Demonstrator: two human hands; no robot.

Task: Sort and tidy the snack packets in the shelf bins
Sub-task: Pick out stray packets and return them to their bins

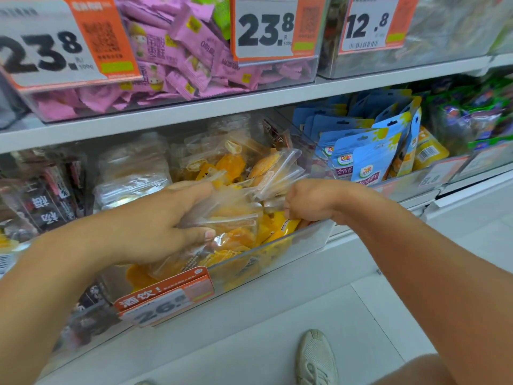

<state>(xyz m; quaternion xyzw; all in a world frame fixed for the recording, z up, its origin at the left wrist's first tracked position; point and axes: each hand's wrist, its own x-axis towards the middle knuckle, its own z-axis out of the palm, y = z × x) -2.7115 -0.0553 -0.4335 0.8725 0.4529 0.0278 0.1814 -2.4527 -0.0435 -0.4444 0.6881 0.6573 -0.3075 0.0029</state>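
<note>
A clear plastic bin (305,240) on the lower shelf holds several transparent packets of yellow-orange dried fruit (233,162). My left hand (163,218) grips a bunch of these clear packets (230,218) over the middle of the bin, thumb below and fingers above. My right hand (308,201) reaches into the bin's right side with curled fingers and pinches the ends of some packets (277,176) that fan up to the left. Its fingertips are hidden among the wrappers.
Neighbouring bins hold dark packets (47,201) at left and blue Dole pouches (366,151) at right. Above sits a bin of pink packets (172,51) with price tags. An orange price label (166,295) hangs on the bin front. A shoe (316,359) stands on the white floor.
</note>
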